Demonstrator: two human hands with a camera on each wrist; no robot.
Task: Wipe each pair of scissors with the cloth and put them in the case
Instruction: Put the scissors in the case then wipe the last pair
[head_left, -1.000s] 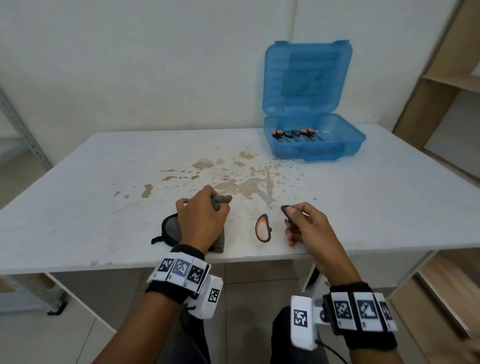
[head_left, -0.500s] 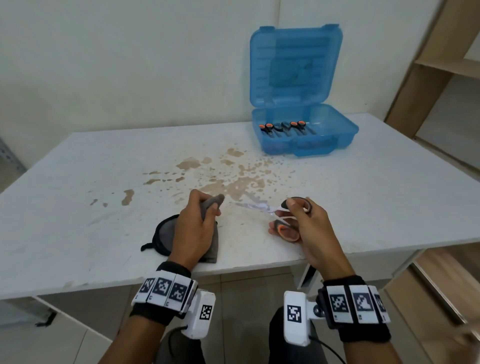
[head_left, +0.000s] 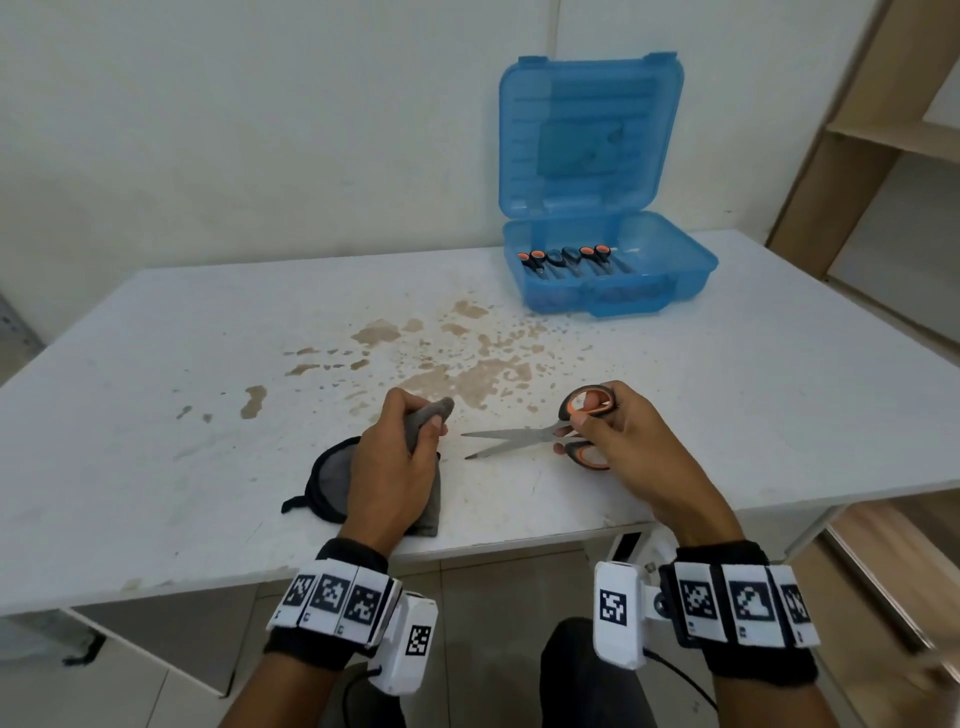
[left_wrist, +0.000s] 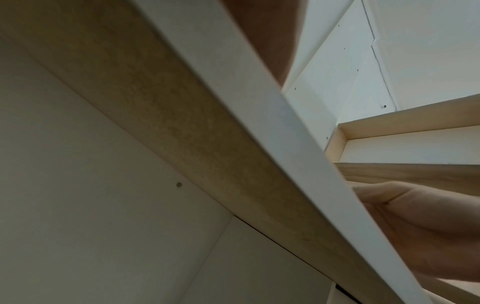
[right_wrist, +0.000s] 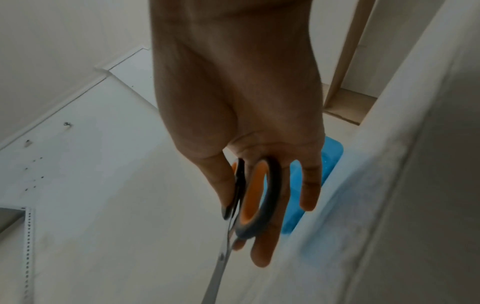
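Observation:
My right hand (head_left: 597, 431) holds a pair of scissors (head_left: 524, 435) by its grey and orange handles, fingers through the loops. The blades are spread apart and point left, just above the table. In the right wrist view the scissors (right_wrist: 253, 197) hang from the fingers. My left hand (head_left: 410, 441) grips a fold of the grey cloth (head_left: 423, 415) near the table's front edge, a short gap left of the blade tips. The blue case (head_left: 613, 275) stands open at the back right, with several scissors (head_left: 569, 260) lying in its tray.
Brown stains (head_left: 457, 364) spread over the middle of the white table (head_left: 182, 364). A wooden shelf unit (head_left: 883, 156) stands to the right. The left wrist view shows only the table's edge (left_wrist: 259, 123) from below and part of a hand.
The right hand has picked the scissors up off the table, turned them and spread the blades toward the cloth. The left hand has kept its hold on the cloth.

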